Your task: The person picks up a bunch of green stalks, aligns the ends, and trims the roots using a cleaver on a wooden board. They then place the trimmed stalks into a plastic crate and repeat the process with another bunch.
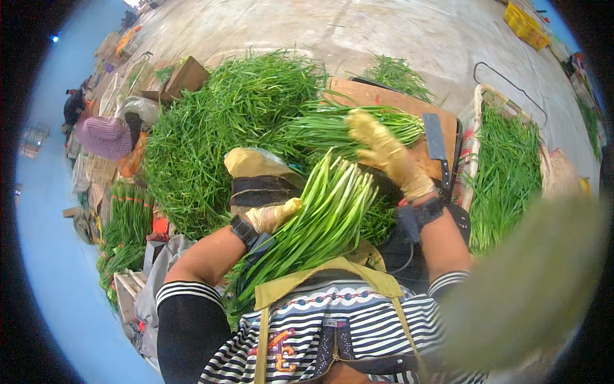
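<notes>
My gloved left hand (pixel 274 215) holds a thick bunch of garlic chives (pixel 326 211) in front of my chest, its pale cut ends pointing up and away. My gloved right hand (pixel 383 149) is over a second bunch of chives (pixel 331 126), fingers apart; whether it touches the stalks is unclear. That bunch lies across a wooden cutting board (pixel 448 120). At the board's right side rests a cleaver (pixel 435 139) with a black handle. A large heap of loose chives (pixel 230 101) spreads beyond my left hand.
A crate of chives (pixel 506 168) stands at the right, with a metal hook (pixel 513 86) beside it. Banded bunches (pixel 132 206) lie at the left. Cardboard boxes (pixel 186 79) and a person in a striped purple top (pixel 105 137) are farther left. A large blurred olive shape (pixel 527 288) covers the lower right.
</notes>
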Tool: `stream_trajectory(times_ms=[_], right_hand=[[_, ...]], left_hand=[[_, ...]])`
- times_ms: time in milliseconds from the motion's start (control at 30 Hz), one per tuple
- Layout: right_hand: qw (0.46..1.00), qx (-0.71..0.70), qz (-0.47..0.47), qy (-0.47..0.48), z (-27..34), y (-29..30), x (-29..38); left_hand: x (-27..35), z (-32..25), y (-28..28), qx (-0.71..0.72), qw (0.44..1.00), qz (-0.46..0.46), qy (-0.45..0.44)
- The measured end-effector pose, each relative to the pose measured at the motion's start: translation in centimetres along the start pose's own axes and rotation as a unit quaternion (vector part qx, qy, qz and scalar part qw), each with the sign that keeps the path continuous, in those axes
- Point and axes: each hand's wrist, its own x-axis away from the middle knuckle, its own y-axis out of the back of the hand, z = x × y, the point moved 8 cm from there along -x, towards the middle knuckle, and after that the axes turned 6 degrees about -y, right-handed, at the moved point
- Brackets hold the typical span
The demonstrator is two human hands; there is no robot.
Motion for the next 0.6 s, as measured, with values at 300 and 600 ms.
stream_trajectory(times_ms=[300,600], right_hand=[[0.974,-0.187,0.049,-0.117,-9.6,-4.6,5.1],[0.945,-0.326,0.002,-0.038,-9.6,-5.7,3.9]], left_hand=[[0.9,-0.8,-1.6,-0.015,1.000,-0.006,0.021],[0.0,0.4,-1.2,0.062,0.994,-0.095,-0.005]])
